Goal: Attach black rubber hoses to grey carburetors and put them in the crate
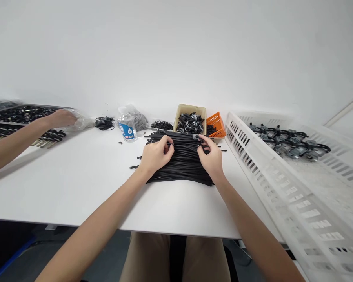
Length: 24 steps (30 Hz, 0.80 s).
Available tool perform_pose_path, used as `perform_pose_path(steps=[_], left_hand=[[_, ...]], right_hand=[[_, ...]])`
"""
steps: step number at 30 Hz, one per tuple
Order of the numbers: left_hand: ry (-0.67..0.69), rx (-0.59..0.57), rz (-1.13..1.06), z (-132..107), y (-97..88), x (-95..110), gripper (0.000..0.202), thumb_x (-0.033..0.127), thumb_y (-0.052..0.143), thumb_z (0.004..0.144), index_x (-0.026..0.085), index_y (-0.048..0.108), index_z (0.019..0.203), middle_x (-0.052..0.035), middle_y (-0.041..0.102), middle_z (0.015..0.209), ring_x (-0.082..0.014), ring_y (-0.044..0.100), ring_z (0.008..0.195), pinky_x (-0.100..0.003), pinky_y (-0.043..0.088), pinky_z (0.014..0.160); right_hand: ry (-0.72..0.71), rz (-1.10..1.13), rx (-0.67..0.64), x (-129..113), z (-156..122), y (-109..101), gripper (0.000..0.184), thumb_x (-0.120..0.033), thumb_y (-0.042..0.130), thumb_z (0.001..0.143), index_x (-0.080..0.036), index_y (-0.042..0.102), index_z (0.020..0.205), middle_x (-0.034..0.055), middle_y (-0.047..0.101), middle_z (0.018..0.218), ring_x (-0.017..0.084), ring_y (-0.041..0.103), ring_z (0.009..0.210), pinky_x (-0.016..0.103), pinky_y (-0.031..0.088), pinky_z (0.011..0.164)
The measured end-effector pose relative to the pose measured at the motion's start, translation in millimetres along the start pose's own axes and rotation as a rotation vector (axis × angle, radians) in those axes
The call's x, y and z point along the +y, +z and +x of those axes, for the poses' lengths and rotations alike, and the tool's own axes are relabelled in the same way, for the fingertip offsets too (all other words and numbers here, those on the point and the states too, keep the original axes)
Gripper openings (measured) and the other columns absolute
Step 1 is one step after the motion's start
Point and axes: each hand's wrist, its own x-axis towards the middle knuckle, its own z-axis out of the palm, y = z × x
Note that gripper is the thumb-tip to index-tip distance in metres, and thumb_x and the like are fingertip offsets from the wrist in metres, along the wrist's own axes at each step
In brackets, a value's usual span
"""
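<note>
A thick bundle of black cables (179,168) lies crosswise on the white table in front of me. Over its left part is my left hand (155,156), thumb and forefinger pinched together; whatever they grip is too small to make out. My right hand (212,156) is over the right part of the bundle, its fingers closed around a small black part with a grey round end (196,136). Behind the bundle, a cream bin (179,113) contains many similar black-and-grey parts.
An orange basket (219,121) stands beside the bin. To the right, a large white crate (270,180) holds metal parts with black cables (294,141). A clear bottle (126,125) and black rings (161,125) sit behind. At left, another person's arm (23,137) reaches toward a plastic bag (82,119).
</note>
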Motion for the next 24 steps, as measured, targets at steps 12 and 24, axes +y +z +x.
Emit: perform_pose_path(steps=[12,24], left_hand=[[0.006,-0.012,0.000,-0.3,0.6,0.3,0.010,0.027,0.051,0.089,0.023,0.057,0.096,0.0072,0.059,0.060,-0.0114,0.058,0.054,-0.024,0.040,0.058],[-0.002,-0.019,-0.002,0.2,0.7,1.0,0.010,0.028,0.050,0.089,0.023,0.057,0.096,0.0069,0.060,0.059,-0.0121,0.058,0.054,-0.025,0.041,0.058]], right_hand=[[-0.060,-0.012,-0.108,3.1,-2.7,4.4,0.065,-0.017,0.054,0.082,-0.024,0.045,0.145,0.0073,0.067,0.127,0.024,0.063,0.106,0.047,0.051,0.099],[-0.228,-0.251,-0.102,3.2,-5.2,4.7,0.051,-0.019,0.050,0.088,-0.018,0.053,0.139,0.0108,0.053,0.144,0.027,0.047,0.133,0.050,0.038,0.114]])
